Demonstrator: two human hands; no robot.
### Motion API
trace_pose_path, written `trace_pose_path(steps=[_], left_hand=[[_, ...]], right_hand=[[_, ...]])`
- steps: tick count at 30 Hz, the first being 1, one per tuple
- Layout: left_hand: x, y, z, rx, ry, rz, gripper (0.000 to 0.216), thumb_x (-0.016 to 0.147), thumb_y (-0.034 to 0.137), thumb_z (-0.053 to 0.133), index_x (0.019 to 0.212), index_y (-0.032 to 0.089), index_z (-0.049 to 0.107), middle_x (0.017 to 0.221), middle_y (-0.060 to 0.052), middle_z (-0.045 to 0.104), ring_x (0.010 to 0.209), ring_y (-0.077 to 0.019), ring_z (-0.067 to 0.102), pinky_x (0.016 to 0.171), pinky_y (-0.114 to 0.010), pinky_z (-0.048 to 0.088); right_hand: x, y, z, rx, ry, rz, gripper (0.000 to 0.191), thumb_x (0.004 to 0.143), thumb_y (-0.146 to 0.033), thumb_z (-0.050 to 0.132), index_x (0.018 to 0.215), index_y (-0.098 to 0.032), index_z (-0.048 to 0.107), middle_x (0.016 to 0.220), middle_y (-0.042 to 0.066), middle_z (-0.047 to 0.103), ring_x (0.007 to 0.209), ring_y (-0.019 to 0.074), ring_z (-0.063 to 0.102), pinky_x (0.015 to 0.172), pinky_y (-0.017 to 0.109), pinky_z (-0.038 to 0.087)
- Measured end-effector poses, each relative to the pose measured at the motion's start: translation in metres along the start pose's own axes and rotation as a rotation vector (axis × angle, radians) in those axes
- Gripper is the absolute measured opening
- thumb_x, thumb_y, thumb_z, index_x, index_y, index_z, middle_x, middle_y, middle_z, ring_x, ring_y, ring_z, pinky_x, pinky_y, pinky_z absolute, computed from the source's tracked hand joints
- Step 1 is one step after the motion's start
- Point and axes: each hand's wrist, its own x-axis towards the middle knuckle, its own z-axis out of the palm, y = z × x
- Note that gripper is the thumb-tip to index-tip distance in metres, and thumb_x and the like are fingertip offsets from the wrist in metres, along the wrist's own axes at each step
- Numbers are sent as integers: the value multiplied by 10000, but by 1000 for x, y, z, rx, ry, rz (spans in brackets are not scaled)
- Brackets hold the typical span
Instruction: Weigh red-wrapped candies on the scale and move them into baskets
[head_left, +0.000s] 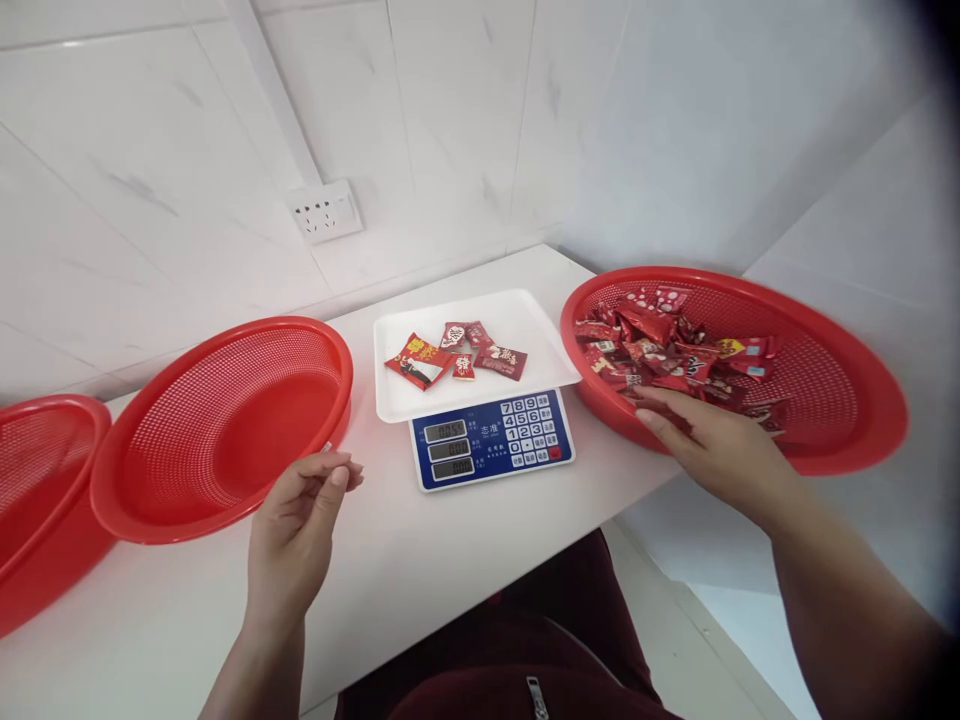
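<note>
Here the right hand (712,445) lay over the right basket (825,390) rim, grip released, fingers flat on the candies (660,345) — the left hand (296,525) hovered half-curled, empty, beside the middle basket (247,420) on the bench (420,570).

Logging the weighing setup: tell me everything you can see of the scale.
The scale is a flat countertop unit: a white, plastic-looking tray over a blue front panel with three displays, digits too blurred to read, and a keypad with one red key. It stands level on the white counter between the left red basket and the right red basket, whose rim reaches the tray's edge. About five red wrapped sweets lie on the tray. The left hand and right hand are both off it.
</note>
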Motion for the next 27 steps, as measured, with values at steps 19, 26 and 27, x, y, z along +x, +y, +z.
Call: trace_pose_path(steps=[19, 26, 27], left_hand=[[-12, -7, 9, 122, -63, 7, 122, 793, 307, 621, 879, 227, 655, 760, 2, 685, 732, -137, 660, 685, -260, 556], [-11, -10, 9, 116, -63, -25, 133, 793, 320, 622, 882, 226, 654, 770, 1, 683, 745, -139, 658, 693, -261, 555], [-11, -10, 9, 113, -63, -26, 134, 792, 322, 623, 879, 225, 654, 766, 1, 682, 741, -139, 657, 692, -262, 556]], right_hand=[[2, -6, 2, -98, -34, 87, 474, 844, -501, 358, 1162, -270, 623, 1119, 47, 678, 1006, 279, 615, 792, 358, 457], [2, -7, 3, -87, -22, 104, 487, 824, -512, 354, 1149, -277, 630, 1119, 46, 678, 998, 285, 620, 795, 370, 464], [2, -7, 3, -87, -19, 104, 486, 821, -514, 355, 1144, -279, 633, 1109, 45, 683, 991, 284, 623, 791, 369, 467]])
